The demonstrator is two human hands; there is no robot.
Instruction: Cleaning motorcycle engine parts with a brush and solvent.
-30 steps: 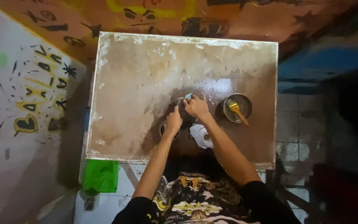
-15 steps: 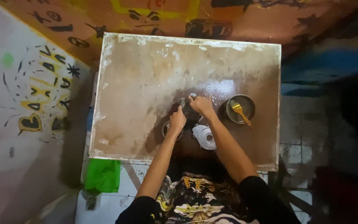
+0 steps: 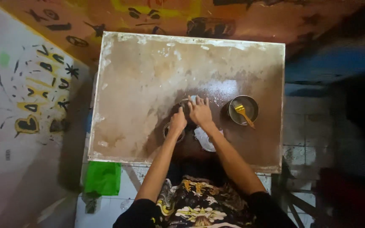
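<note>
Mostly, the work happens at the near middle of a stained, brownish board (image 3: 148, 84) seen from straight above. The left hand (image 3: 177, 123) rests on the rim of a small round metal ring or cup (image 3: 173, 133), its fingers curled in; whether they truly grip the rim cannot be told, because the hand covers most of it. The right hand (image 3: 199, 112) lies just beyond, fingers spread narrowly and pressed down over a small pale object (image 3: 189, 100) of which only an edge shows at the fingertips; its shape is too hidden to name. Just beside the right wrist, partly under the forearm, sits a whitish crumpled piece (image 3: 205, 139), blurred. To the right, near but apart from the hands, stands a round metal bowl (image 3: 242, 109) with a yellow-handled brush (image 3: 244, 115) leaning out over its rim. A green cloth or bag (image 3: 103, 178) hangs below the board's near left corner. The person's patterned shirt (image 3: 199, 202) is cut off by the bottom edge, and the far right of the scene is too dark to make out.
</note>
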